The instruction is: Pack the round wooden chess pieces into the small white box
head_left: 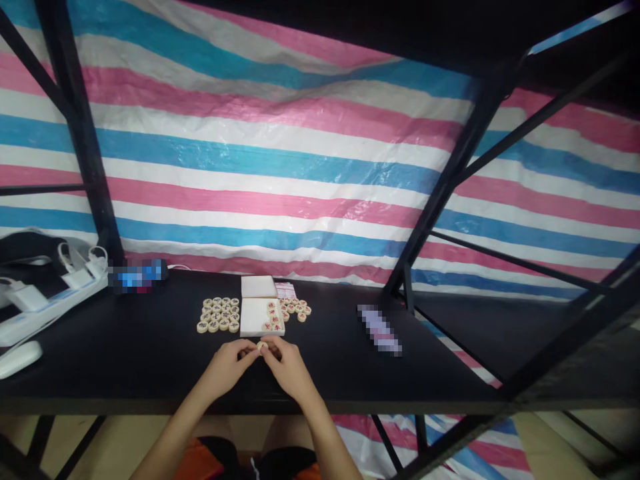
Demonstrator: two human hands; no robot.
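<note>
Between my two hands, just in front of an open white box, is a round cream xiangqi piece [262, 345]. My left hand [234, 359] curls in from the left with its fingertips at the piece. From the other side my right hand [283, 359] pinches the same piece. The box [254, 319] lies with its lid folded back; several red-marked pieces [272, 320] sit in its right part. Left of the box, black-marked pieces [218, 315] stand in neat rows. More red-marked pieces [299, 307] lie loosely to its right.
A pixelated phone-like object [379, 330] lies on the black table [340, 373] at right. At left are a white power strip [55, 307] with plugs, a white mouse-like object [21, 359] and another pixelated item [137, 275]. Black metal posts [80, 133] and striped sheeting surround the table.
</note>
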